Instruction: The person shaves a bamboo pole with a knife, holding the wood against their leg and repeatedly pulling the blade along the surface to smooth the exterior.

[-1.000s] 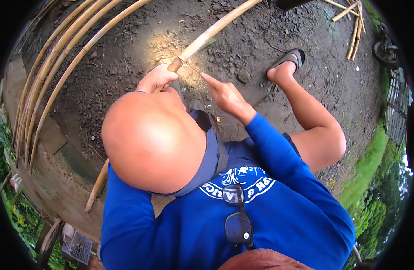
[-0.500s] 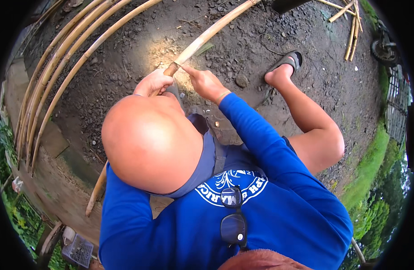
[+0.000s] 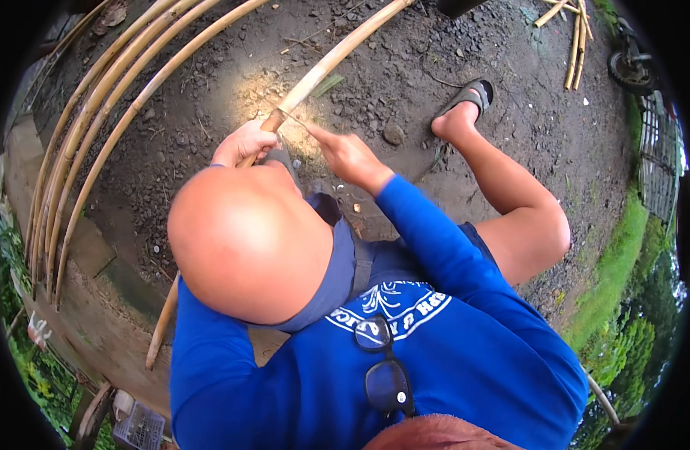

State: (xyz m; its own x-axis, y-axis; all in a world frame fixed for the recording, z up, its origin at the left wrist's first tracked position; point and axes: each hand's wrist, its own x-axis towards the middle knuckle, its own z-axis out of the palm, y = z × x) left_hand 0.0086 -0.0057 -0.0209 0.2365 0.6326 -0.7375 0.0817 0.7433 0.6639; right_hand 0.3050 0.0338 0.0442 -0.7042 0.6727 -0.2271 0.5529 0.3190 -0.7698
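My left hand [image 3: 249, 139] is closed round a long bamboo pole [image 3: 340, 50], just below a darker band on it, beside my bent left knee [image 3: 244, 229]. The pole slants up to the top edge; its lower end [image 3: 161, 326] reappears left of the knee. My right hand [image 3: 351, 159] is right of the pole, fingers closed, with a thin line [image 3: 298, 119], perhaps wire or a blade, running from its fingertips across the pole at the band. Its exact nature is too small to tell. My right leg, in a sandal [image 3: 478, 96], is bent out to the right.
Several curved bamboo poles [image 3: 97, 127] lie at left on stony dirt and a concrete strip [image 3: 90, 244]. Cut bamboo pieces [image 3: 575, 49] lie top right, near a wheel [image 3: 630, 67], a slatted panel [image 3: 656, 165] and grass [image 3: 607, 270]. A plastic crate [image 3: 139, 424] stands lower left.
My right hand moved in toward the pole, then slightly back down and right. My left hand still grips the pole. The whole view has shifted a little.
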